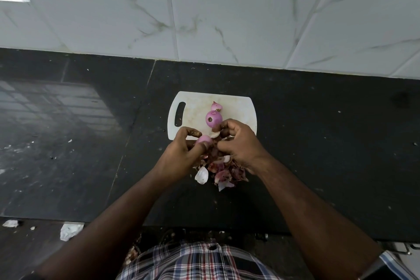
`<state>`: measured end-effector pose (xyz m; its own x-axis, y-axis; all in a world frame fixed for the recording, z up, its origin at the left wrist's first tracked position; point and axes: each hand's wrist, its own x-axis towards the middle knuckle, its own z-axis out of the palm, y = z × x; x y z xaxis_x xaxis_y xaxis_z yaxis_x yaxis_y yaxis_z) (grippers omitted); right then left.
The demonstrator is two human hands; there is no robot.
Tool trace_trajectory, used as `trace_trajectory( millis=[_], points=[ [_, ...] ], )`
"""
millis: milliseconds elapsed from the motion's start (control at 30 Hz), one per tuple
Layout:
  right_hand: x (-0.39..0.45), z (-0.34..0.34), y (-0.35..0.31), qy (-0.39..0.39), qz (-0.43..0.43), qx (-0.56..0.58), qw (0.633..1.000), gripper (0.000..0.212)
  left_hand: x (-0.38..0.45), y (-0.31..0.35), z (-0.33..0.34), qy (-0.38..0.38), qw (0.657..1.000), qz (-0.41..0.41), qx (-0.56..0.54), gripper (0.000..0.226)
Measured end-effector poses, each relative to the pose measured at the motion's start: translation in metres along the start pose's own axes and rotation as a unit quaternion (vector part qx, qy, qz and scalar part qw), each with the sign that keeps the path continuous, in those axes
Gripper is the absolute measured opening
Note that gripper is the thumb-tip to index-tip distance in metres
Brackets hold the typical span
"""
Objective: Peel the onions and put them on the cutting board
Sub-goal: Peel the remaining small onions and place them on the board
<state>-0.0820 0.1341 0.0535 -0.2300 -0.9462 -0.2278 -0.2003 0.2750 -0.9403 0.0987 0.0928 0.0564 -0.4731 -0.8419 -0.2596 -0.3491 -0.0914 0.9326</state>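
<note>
The onion being peeled (203, 139) sits pinched in the left hand (181, 151) at the near edge of the cutting board (236, 107), while the right hand (238, 143) beside it pinches a pale strip of skin (214, 134). A hard tug could slip it loose into the peel pile (219, 171) just nearer than the board, or knock the two peeled onions (213, 118) resting on it.

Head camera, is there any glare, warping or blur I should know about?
Head view: window glare on the counter at left; wide-angle bending curves the wall tiles; the left hand, right hand and the onion between them look slightly soft; the board reads clearly.
</note>
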Motion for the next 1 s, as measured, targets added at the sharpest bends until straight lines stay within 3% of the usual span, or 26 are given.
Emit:
trace_trajectory(
  millis=[267, 467, 700, 800, 900, 1000],
  points=[
    [-0.001, -0.004, 0.000, -0.009, -0.017, -0.100, 0.995, 0.014, 0.006, 0.003, -0.001, -0.010, 0.984, -0.086, -0.157, 0.033],
    [-0.002, -0.002, -0.002, -0.077, -0.049, -0.042, 0.995, 0.032, 0.009, 0.002, -0.004, -0.045, 0.966, -0.136, -0.214, 0.015],
    [0.000, 0.000, -0.002, -0.080, -0.085, -0.071, 0.991, 0.029, 0.009, 0.008, -0.008, -0.048, 0.958, -0.139, -0.247, 0.048],
    [0.000, -0.001, -0.001, -0.069, -0.087, -0.085, 0.990, 0.021, 0.010, 0.006, -0.009, -0.052, 0.951, -0.130, -0.276, 0.047],
    [-0.001, -0.002, 0.003, -0.055, -0.075, -0.083, 0.992, 0.017, 0.009, 0.005, -0.010, -0.034, 0.958, -0.104, -0.265, 0.054],
    [-0.001, -0.005, 0.008, -0.042, -0.037, -0.072, 0.996, 0.020, 0.008, 0.004, -0.010, -0.022, 0.983, -0.067, -0.168, 0.060]
  ],
)
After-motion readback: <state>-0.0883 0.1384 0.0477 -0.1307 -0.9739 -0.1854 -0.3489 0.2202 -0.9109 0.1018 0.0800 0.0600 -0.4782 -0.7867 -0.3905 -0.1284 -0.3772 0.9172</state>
